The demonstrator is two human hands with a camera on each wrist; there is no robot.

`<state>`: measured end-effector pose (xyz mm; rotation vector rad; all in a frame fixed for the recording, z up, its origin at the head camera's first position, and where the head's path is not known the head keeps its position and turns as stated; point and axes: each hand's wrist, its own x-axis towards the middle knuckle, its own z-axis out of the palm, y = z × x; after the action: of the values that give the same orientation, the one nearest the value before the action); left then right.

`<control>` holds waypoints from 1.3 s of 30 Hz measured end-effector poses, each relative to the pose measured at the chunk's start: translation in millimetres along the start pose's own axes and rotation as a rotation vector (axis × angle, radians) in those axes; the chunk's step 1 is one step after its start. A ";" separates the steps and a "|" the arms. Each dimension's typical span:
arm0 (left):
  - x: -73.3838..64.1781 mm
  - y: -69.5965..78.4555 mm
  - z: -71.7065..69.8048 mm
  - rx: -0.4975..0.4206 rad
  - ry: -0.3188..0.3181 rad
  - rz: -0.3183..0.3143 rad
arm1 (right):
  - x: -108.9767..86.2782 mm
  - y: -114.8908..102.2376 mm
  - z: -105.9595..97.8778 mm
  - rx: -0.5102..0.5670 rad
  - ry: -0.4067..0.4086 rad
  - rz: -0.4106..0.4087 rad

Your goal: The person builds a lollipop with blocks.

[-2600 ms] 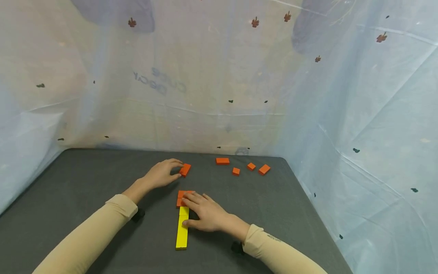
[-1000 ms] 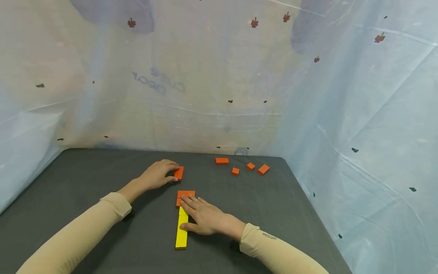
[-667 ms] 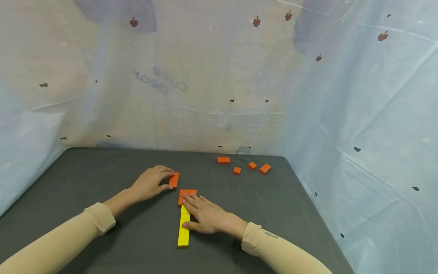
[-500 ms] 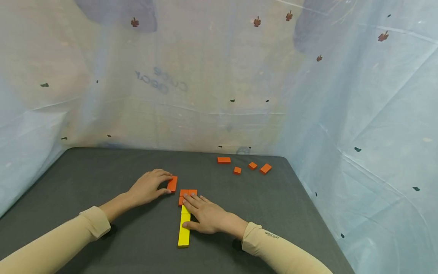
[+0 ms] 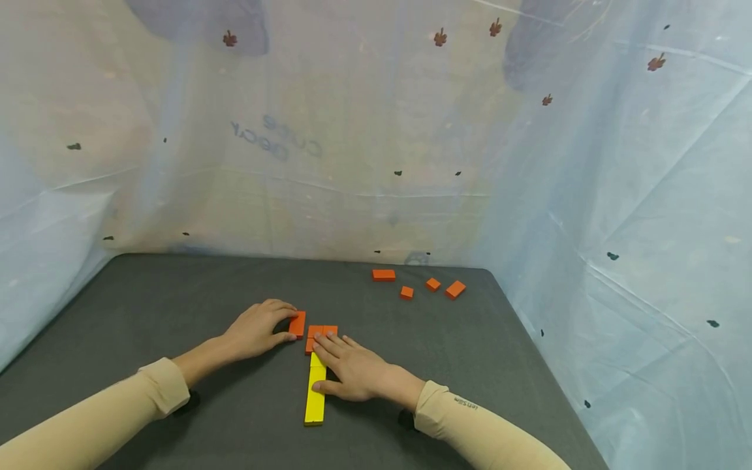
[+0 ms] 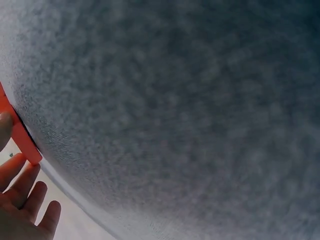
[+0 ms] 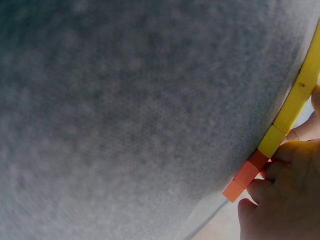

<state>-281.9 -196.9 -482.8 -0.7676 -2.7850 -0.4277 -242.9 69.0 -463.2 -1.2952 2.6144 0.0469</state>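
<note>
My left hand [image 5: 254, 331] pinches a flat orange rectangular block [image 5: 299, 324] between thumb and fingers, just left of a cluster of orange blocks [image 5: 316, 330]. In the left wrist view the thumb lies on one side of that orange block [image 6: 22, 137] and fingertips are at its end. A yellow strip [image 5: 314, 401] of a long and a short piece runs from the cluster towards me. My right hand [image 5: 355, 371] rests with extended fingers on the orange cluster, its thumb at the yellow strip's edge. It covers part of both. The right wrist view shows the yellow pieces [image 7: 300, 90] and orange blocks [image 7: 246, 174] end to end.
Towards the back right of the dark grey table [image 5: 440, 365] lie an orange rectangle [image 5: 384, 275], two small orange blocks [image 5: 407, 292] and a tilted orange block [image 5: 455, 289]. Translucent plastic sheeting [image 5: 352, 130] hangs behind and at both sides.
My left hand has closed on the orange block, turned it straighter and slid it towards me, up beside the cluster. The right hand stays on the cluster almost unmoved.
</note>
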 end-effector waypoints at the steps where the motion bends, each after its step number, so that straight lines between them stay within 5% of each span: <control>1: 0.4 0.3 0.4 0.003 -0.002 -0.001 | -0.1 -0.1 -0.4 -0.001 0.001 -0.001; 39: 2.6 11.0 1.2 0.012 -0.004 0.019 | -0.7 1.7 3.4 0.039 0.014 -0.008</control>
<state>-278.4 -186.2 -480.8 -0.7925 -2.7793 -0.4066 -243.2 71.1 -466.6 -1.2975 2.6086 -0.0145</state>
